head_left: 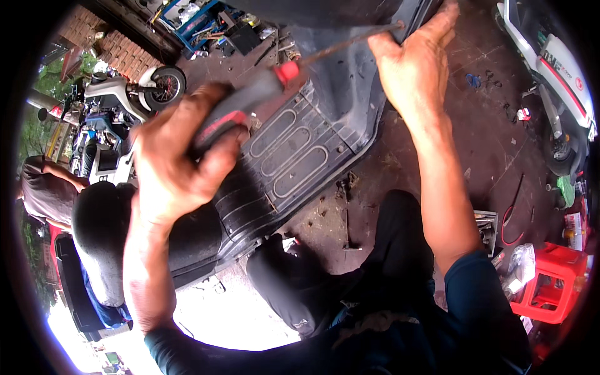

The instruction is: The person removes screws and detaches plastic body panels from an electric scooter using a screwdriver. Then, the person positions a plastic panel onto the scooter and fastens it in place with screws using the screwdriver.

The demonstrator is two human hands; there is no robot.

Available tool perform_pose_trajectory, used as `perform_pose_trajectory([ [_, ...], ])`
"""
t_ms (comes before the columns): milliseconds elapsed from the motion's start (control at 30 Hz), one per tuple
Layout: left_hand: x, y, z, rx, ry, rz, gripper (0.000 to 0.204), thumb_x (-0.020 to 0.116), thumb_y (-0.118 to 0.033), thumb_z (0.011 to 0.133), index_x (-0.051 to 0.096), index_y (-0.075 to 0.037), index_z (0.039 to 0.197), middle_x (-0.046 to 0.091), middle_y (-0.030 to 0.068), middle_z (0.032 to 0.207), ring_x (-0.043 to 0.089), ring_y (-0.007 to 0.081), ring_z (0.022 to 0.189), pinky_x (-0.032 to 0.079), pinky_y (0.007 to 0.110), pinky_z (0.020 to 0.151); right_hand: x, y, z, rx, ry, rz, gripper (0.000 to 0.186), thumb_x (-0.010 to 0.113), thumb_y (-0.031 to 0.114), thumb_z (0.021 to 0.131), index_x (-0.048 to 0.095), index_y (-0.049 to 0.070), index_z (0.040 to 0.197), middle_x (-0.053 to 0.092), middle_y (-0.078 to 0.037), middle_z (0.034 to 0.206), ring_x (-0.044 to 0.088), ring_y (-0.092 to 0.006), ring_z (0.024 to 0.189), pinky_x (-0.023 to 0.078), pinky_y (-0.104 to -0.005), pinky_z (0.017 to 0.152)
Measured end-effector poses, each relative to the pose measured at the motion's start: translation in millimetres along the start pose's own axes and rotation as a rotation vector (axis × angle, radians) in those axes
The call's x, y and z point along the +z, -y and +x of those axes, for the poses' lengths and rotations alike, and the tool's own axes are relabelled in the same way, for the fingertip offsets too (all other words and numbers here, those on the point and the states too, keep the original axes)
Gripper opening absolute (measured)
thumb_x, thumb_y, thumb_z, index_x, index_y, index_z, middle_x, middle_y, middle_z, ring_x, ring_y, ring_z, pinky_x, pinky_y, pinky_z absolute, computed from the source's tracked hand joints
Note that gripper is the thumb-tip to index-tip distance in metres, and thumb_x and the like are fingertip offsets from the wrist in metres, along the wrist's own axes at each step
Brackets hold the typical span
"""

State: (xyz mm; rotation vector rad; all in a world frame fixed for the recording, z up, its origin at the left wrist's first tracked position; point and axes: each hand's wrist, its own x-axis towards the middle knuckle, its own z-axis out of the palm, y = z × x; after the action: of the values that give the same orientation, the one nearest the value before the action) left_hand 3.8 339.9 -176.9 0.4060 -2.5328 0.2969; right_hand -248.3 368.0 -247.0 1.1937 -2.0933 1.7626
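Observation:
My left hand (178, 159) grips the black and red handle of a long screwdriver (250, 100). Its thin metal shaft runs up and right to the front inner panel of a dark grey scooter (300, 144), whose ribbed footboard lies under the tool. My right hand (415, 65) rests at the edge of that panel, with thumb and fingers beside the tip of the shaft. The tip itself is hard to make out. My knees in dark trousers are below the scooter.
A red plastic stool (553, 284) stands at the right by a box of tools (486, 228). A white scooter (550, 69) is parked at top right. Another motorbike (125, 94) and a person (47, 194) are at the left. Small parts lie on the brown floor.

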Motion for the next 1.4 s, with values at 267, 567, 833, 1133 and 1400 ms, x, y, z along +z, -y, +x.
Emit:
perform_pose_trajectory([
  [267,1.9,-9.3,-7.6,-1.158,0.174,-1.538,0.038,0.060,-0.032,0.084,0.062,0.004,0.096,0.053,0.0078,0.055,0.038,0.0088,0.037,0.024,0.019,0.032,13.6,-19.1,-4.4,-0.211,-0.158,-0.139,0.099,0.068,0.012,0.072,0.001,-0.008,0.141,0.018,-0.034,0.143,0.022,-0.0436,0.134,0.021,-0.0409,0.112],
  [567,5.2,-16.9,-11.7,-0.909,-0.213,-1.479,0.040,0.066,-0.021,0.079,0.058,0.006,0.107,0.057,0.0094,0.064,0.046,0.0109,0.042,0.036,0.021,0.035,11.4,-10.4,-5.6,-0.154,-0.140,-0.098,0.097,0.068,0.016,0.074,0.002,-0.011,0.140,0.018,-0.034,0.143,0.023,-0.0430,0.134,0.023,-0.0411,0.111],
  [833,26.4,5.0,-24.6,-0.051,-0.188,-0.171,0.044,0.072,-0.002,0.076,0.057,0.005,0.117,0.065,0.0156,0.102,0.065,0.0166,0.084,0.054,0.026,0.073,2.6,16.2,-15.5,-0.076,-0.051,-0.109,0.098,0.065,0.014,0.076,-0.005,-0.010,0.140,0.007,-0.033,0.147,0.014,-0.0418,0.137,0.013,-0.0411,0.114],
  [1133,21.5,-7.5,-26.6,-0.647,0.125,-0.734,0.039,0.069,-0.023,0.082,0.061,0.008,0.105,0.063,0.0058,0.074,0.050,0.0052,0.053,0.039,0.016,0.047,2.5,-5.2,-12.4,-0.230,-0.130,-0.032,0.099,0.062,0.013,0.077,-0.011,-0.010,0.139,0.008,-0.038,0.144,0.020,-0.0468,0.134,0.019,-0.0414,0.113],
  [1400,23.1,3.7,-36.3,-0.757,0.163,-1.725,0.046,0.047,-0.036,0.092,0.056,0.008,0.103,0.054,0.0136,0.065,0.036,0.0091,0.039,0.024,0.022,0.030,7.3,-15.4,-5.5,-0.189,-0.109,-0.098,0.095,0.060,0.018,0.078,-0.007,-0.011,0.139,0.014,-0.044,0.138,0.033,-0.0482,0.127,0.030,-0.0419,0.108],
])
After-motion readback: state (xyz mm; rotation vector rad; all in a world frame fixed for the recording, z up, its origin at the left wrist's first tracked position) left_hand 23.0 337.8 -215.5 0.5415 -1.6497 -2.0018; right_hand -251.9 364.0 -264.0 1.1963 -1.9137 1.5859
